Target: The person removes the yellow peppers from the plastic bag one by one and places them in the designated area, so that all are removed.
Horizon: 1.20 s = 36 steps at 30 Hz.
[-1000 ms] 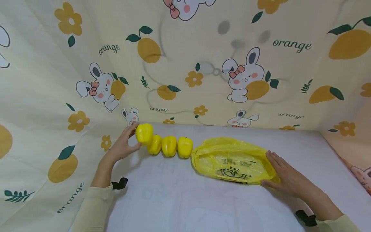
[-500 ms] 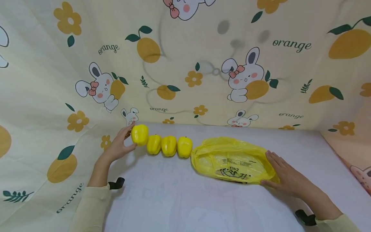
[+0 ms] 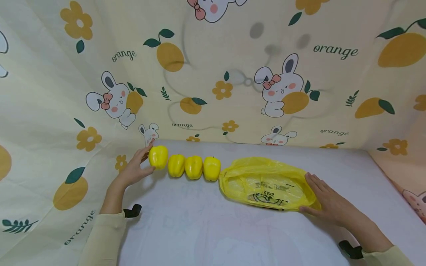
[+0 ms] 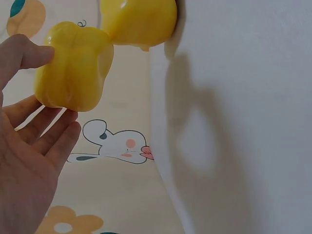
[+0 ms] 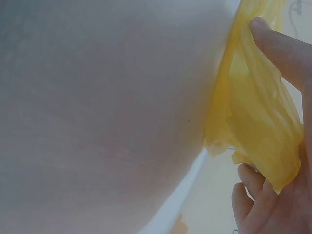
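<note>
My left hand (image 3: 133,171) pinches a glossy yellow bell pepper (image 3: 158,157) between thumb and fingertips, at the left end of a row. The left wrist view shows the thumb on one side of this held pepper (image 4: 73,70) and the fingertips under its end. Three more yellow bell peppers stand side by side: a left one (image 3: 176,165), a middle one (image 3: 194,167) and a right one (image 3: 212,169). A yellow plastic bag (image 3: 266,177) lies beside them, its mouth facing me. My right hand (image 3: 332,205) rests on the bag's right end, fingers extended and thumb spread along the near edge.
A white tabletop (image 3: 213,229) spreads in front of the row and the bag. Behind it hangs a cloth backdrop (image 3: 206,48) printed with rabbits and oranges, which also runs down along the left side.
My left hand has moved left and slightly down with the bell pepper, leaving a gap between it and the row's left pepper. The right hand and the bag have stayed put.
</note>
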Each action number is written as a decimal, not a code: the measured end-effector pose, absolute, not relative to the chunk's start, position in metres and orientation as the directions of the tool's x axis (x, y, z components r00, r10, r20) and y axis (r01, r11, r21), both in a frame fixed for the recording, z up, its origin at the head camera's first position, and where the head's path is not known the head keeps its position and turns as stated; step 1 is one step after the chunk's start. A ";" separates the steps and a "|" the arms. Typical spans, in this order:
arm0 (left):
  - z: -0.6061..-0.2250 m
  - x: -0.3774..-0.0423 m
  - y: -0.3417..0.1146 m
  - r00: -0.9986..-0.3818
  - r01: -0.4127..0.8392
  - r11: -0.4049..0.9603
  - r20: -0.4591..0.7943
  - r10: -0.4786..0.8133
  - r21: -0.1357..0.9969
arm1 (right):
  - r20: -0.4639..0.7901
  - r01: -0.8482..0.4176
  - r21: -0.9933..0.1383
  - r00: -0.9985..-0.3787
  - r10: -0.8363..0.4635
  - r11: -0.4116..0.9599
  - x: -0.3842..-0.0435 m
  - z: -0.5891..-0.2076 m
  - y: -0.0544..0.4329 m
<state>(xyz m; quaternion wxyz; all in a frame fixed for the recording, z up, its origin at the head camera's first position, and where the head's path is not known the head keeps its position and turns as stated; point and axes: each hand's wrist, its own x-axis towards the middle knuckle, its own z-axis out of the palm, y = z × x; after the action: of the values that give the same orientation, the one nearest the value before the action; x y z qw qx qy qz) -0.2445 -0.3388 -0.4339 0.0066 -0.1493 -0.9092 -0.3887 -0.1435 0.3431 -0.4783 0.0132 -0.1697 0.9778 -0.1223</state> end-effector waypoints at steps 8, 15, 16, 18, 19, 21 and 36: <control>-0.440 -0.246 -0.343 -0.961 0.247 0.662 0.092 0.260 0.707 | -0.007 -0.315 -0.244 -0.945 -0.327 0.917 -0.143 -0.475 0.343; -0.448 -0.250 -0.348 -0.967 0.208 0.664 0.049 0.250 0.718 | 0.003 -0.324 -0.237 -0.943 -0.332 0.916 -0.141 -0.474 0.343; -0.448 -0.250 -0.348 -0.967 0.203 0.662 0.042 0.250 0.721 | 0.003 -0.322 -0.238 -0.944 -0.331 0.916 -0.141 -0.474 0.343; -0.450 -0.251 -0.348 -0.967 0.194 0.657 0.030 0.253 0.729 | 0.003 -0.320 -0.237 -0.945 -0.328 0.917 -0.141 -0.474 0.343; -0.450 -0.251 -0.348 -0.967 0.191 0.654 0.025 0.254 0.732 | 0.003 -0.318 -0.236 -0.945 -0.327 0.918 -0.141 -0.474 0.343; -0.451 -0.252 -0.347 -0.967 0.184 0.651 0.016 0.255 0.736 | 0.001 -0.318 -0.232 -0.945 -0.327 0.919 -0.141 -0.474 0.343; -0.462 -0.259 -0.350 -0.966 0.144 0.662 -0.042 0.256 0.735 | 0.008 -0.320 -0.238 -0.945 -0.328 0.917 -0.143 -0.477 0.345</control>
<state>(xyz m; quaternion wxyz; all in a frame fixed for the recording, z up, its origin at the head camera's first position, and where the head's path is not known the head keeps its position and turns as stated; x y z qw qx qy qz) -0.2585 -0.3502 -0.4618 -0.0709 -0.1099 -0.9089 -0.3959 -0.1432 0.3448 -0.4771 0.0159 -0.1656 0.9789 -0.1187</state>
